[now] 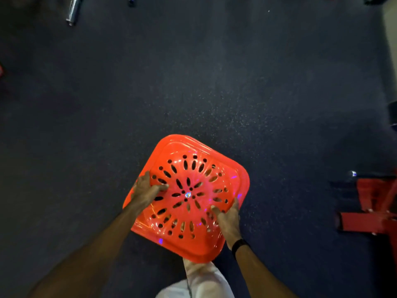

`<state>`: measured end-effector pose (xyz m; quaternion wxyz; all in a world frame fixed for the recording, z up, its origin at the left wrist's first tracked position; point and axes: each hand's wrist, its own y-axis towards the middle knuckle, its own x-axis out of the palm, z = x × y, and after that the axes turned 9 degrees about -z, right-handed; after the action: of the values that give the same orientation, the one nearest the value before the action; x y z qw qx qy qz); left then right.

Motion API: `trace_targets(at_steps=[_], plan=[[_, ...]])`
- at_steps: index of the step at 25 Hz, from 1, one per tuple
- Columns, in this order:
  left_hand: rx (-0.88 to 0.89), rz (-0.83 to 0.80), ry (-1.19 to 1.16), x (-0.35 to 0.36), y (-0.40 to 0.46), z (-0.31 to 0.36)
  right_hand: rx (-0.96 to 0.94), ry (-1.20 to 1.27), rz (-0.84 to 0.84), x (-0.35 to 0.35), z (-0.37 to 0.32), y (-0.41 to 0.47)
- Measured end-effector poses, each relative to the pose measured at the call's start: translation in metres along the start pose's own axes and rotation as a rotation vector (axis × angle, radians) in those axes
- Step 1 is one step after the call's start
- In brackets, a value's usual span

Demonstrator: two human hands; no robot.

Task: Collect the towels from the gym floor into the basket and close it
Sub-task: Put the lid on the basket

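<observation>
An orange-red plastic lid with a ring of slotted holes covers the basket on the dark gym floor, just in front of me. The basket body is hidden under it. My left hand rests on the lid's left side, fingers spread flat, thumb pointing towards the centre. My right hand lies on the lid's near right part, fingers flat on the slots. No towel shows on the floor; pale shapes show faintly through some holes.
Dark speckled rubber floor stretches ahead. A chrome bar end lies at the top left. Red gym equipment frame stands at the right. My light trouser leg is directly below the basket.
</observation>
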<state>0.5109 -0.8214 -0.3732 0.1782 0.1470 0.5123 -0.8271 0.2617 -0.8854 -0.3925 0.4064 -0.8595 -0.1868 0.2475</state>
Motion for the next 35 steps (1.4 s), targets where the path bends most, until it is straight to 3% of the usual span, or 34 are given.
trace_targets(at_steps=[4, 13, 29, 31, 35], plan=[[0.008, -0.048, -0.003, -0.008, 0.014, -0.003, 0.015, 0.013, 0.029, 0.010, -0.007, 0.011], [0.066, -0.155, 0.348, 0.008, 0.032, 0.002, 0.160, 0.008, 0.180, 0.026, 0.005, 0.013], [0.068, -0.292, 0.469, -0.003, 0.048, 0.011, 0.261, -0.111, 0.077, 0.040, -0.015, 0.023], [0.206, -0.256, 0.580, -0.006, 0.047, 0.020, 0.209, -0.264, 0.128, 0.044, -0.021, 0.020], [0.778, -0.236, 0.982, 0.004, 0.052, 0.029, -0.142, -0.792, 0.186, 0.060, -0.031, 0.018]])
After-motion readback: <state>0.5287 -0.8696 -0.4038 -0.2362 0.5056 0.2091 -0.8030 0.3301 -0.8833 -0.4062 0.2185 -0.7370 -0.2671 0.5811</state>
